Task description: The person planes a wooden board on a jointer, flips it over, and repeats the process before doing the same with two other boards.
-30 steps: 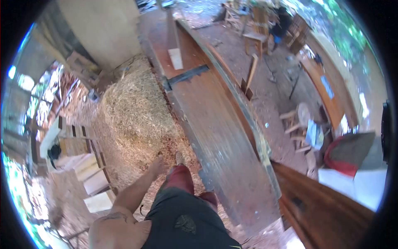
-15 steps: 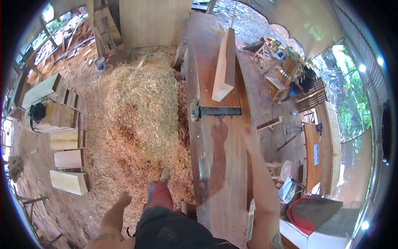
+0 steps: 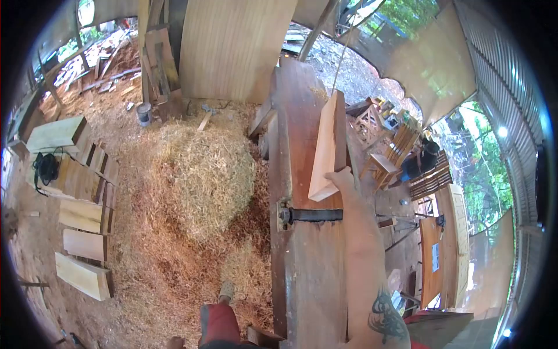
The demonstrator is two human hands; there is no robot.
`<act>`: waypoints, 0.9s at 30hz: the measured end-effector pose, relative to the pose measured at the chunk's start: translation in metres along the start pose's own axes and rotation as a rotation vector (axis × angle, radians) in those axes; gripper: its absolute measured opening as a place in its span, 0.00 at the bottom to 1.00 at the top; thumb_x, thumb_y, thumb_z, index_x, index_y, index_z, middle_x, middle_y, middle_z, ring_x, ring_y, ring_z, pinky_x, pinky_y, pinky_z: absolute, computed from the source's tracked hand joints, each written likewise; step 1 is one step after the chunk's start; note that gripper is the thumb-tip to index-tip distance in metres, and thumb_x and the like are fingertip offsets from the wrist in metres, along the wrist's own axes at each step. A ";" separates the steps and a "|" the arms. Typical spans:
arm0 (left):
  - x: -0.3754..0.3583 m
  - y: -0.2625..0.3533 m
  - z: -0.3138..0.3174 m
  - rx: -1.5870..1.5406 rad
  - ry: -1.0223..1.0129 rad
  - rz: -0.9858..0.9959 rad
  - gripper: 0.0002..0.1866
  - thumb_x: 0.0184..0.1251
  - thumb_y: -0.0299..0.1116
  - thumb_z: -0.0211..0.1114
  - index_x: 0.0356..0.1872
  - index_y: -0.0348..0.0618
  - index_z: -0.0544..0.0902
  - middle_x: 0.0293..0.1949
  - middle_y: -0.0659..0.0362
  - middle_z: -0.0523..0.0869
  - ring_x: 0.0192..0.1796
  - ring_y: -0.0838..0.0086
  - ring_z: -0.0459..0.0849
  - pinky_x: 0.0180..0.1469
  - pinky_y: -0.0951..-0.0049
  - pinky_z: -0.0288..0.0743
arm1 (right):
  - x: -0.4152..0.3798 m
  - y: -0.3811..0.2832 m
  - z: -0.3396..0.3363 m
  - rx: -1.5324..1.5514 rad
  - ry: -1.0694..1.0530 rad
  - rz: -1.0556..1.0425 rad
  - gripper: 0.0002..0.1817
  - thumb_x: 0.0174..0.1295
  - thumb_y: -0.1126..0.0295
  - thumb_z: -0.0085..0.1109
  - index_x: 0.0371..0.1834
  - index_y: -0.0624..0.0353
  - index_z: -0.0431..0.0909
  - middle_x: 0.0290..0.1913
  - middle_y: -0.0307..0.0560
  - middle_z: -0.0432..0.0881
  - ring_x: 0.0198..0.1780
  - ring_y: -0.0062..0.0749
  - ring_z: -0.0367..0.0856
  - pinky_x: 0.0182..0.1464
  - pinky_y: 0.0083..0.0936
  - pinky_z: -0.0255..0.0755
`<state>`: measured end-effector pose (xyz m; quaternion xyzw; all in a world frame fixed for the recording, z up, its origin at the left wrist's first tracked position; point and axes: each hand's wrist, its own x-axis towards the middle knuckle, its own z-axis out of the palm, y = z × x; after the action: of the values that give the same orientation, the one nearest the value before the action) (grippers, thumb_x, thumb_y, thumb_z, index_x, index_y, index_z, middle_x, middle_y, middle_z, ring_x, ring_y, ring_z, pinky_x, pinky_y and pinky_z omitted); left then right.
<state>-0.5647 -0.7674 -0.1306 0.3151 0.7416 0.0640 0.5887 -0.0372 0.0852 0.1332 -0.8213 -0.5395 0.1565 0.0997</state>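
Observation:
A long wooden beam [image 3: 323, 152] lies lengthwise on a reddish-brown wooden bench [image 3: 317, 267], its near end just beyond a dark metal bar [image 3: 317, 215] set across the bench top. My right hand [image 3: 343, 177] grips the beam's right edge near that end, the thumb on its upper face and the other fingers hidden down the far side. Only a small part of my left hand [image 3: 175, 343] shows at the bottom edge, over the shavings and away from the bench; its fingers cannot be made out.
A big heap of wood shavings [image 3: 203, 180] lies left of the bench. Several thick boards [image 3: 84, 244] and a black coiled cable or tool [image 3: 46, 168] are farther left. A tall panel [image 3: 235, 52] stands behind. On the right are slatted furniture [image 3: 401, 148] and a brown board [image 3: 430, 262].
My right hand has reached forward from the bench's right edge and taken hold of the beam. My left hand has dropped toward the bottom edge. The view has tilted upward.

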 end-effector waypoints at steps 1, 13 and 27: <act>-0.005 -0.001 0.009 -0.168 0.088 0.023 0.25 0.84 0.57 0.57 0.48 0.42 0.87 0.38 0.54 0.89 0.35 0.64 0.90 0.30 0.60 0.80 | 0.001 -0.006 0.000 -0.003 -0.005 0.012 0.63 0.42 0.46 0.85 0.76 0.76 0.64 0.69 0.74 0.81 0.69 0.62 0.84 0.71 0.46 0.80; 0.037 0.043 -0.048 0.487 0.169 0.013 0.12 0.70 0.39 0.64 0.43 0.44 0.91 0.45 0.41 0.91 0.51 0.44 0.91 0.53 0.45 0.84 | -0.143 -0.026 -0.015 0.052 -0.013 -0.129 0.49 0.45 0.54 0.78 0.67 0.78 0.71 0.56 0.75 0.88 0.61 0.64 0.88 0.65 0.46 0.82; 0.000 0.404 -0.050 -0.164 0.378 0.710 0.18 0.84 0.39 0.64 0.63 0.37 0.83 0.51 0.54 0.91 0.52 0.70 0.89 0.58 0.67 0.82 | -0.597 0.356 -0.084 0.021 -0.179 -0.209 0.48 0.49 0.56 0.83 0.73 0.64 0.72 0.55 0.70 0.85 0.56 0.66 0.86 0.62 0.49 0.81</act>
<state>-0.4520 -0.4330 0.0724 0.4862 0.6743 0.3786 0.4068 0.0774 -0.6039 0.1820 -0.7421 -0.6273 0.2236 0.0755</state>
